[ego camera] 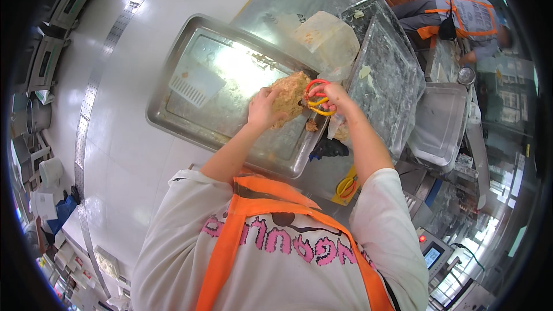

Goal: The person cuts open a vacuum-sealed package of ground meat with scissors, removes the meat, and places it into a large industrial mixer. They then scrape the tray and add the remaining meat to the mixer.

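Note:
A rough tan slab of food (288,90) lies over the right end of a shallow metal tray (173,116). My left hand (262,108) grips the slab's near left side, thumb and fingers spread across it. In my right hand (338,98) are scissors (319,100) with one red and one yellow handle. Their blades are at the slab's right edge and mostly hidden, so I cannot tell how far apart they are. A small brown piece (311,125) sits by the tray's right rim, just below the scissors. A white slotted plastic scraper (197,84) rests at the tray's left.
Right of the tray are a crumpled plastic bag (330,39) and a large whitish-smeared metal tray (384,77). A dark cloth (330,147) and a second pair of scissors (345,186) lie near my right arm. A person (466,19) in an orange apron works at the upper right.

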Demonstrator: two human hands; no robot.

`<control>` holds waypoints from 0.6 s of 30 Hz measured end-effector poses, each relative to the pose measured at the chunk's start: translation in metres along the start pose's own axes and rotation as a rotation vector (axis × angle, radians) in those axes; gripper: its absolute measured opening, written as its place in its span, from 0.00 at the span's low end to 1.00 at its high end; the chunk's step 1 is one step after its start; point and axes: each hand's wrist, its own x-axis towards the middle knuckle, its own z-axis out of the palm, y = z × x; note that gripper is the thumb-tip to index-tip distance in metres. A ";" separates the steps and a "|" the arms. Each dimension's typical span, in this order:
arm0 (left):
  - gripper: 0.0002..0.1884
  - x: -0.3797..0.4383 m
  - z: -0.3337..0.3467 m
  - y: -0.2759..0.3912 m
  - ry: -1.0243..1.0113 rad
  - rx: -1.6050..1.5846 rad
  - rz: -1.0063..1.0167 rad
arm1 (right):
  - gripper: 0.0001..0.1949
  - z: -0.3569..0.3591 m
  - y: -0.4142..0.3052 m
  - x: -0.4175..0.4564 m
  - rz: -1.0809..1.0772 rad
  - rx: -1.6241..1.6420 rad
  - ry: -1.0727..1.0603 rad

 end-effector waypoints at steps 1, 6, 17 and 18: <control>0.39 0.000 0.000 -0.001 -0.003 0.009 0.005 | 0.15 -0.003 0.001 0.004 0.013 -0.004 -0.014; 0.39 0.002 -0.005 -0.012 -0.025 -0.042 0.058 | 0.15 -0.006 0.000 0.010 0.039 -0.001 -0.045; 0.37 -0.014 -0.053 -0.071 -0.186 -0.146 0.108 | 0.14 0.004 0.023 -0.008 -0.064 -0.113 0.161; 0.36 -0.011 -0.052 -0.068 -0.206 -0.154 0.120 | 0.11 0.015 0.042 -0.019 -0.144 -0.165 0.266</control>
